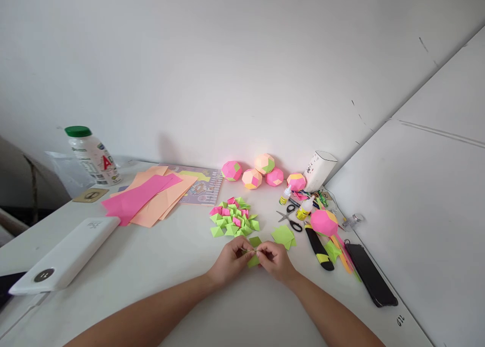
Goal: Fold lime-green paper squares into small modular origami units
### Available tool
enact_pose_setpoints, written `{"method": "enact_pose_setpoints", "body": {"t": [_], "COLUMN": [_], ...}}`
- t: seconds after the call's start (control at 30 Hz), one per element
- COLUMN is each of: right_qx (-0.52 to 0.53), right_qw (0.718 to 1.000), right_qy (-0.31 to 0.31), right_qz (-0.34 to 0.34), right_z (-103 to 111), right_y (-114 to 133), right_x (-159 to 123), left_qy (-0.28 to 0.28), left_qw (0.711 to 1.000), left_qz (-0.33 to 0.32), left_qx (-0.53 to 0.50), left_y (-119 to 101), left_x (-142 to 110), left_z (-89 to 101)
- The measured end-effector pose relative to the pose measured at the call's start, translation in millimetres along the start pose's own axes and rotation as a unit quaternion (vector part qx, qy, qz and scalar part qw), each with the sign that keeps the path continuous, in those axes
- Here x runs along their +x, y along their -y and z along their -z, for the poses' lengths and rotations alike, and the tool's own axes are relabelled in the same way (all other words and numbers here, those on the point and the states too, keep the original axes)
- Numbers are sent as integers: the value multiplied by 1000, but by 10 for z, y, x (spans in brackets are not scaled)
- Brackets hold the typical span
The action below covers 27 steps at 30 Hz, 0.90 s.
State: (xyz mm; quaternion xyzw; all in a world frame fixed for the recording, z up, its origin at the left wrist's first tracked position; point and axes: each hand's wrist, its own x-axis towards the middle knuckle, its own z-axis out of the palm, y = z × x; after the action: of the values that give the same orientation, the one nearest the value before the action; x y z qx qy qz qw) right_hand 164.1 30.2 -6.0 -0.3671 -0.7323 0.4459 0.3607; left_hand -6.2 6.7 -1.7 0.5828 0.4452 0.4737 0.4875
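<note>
Left hand [230,260] and right hand [278,261] pinch a paper piece [254,250], seemingly mid-fold; creasing calls for even pressure

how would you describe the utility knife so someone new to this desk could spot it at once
On the white desk, look right of the hands, between the scissors and the black phone. The utility knife lies there, the only long thing banded in black and yellow.
</note>
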Motion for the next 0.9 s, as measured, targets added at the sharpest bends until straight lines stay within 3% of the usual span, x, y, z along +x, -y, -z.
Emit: {"method": "enact_pose_setpoints", "body": {"t": [0.43,0.9], "right_qx": [77,87], "right_qw": [996,995], "right_qy": [1,8], "right_qz": [-35,-56], "right_z": [4,6], "right_y": [-60,-82], "right_x": [20,25], "left_qy": [2,-1], "left_qw": [998,990], "left_qz": [-23,22], "left_qx": [-65,-141], "left_y": [69,50], "left_x": [13,15], "left_z": [21,8]}}
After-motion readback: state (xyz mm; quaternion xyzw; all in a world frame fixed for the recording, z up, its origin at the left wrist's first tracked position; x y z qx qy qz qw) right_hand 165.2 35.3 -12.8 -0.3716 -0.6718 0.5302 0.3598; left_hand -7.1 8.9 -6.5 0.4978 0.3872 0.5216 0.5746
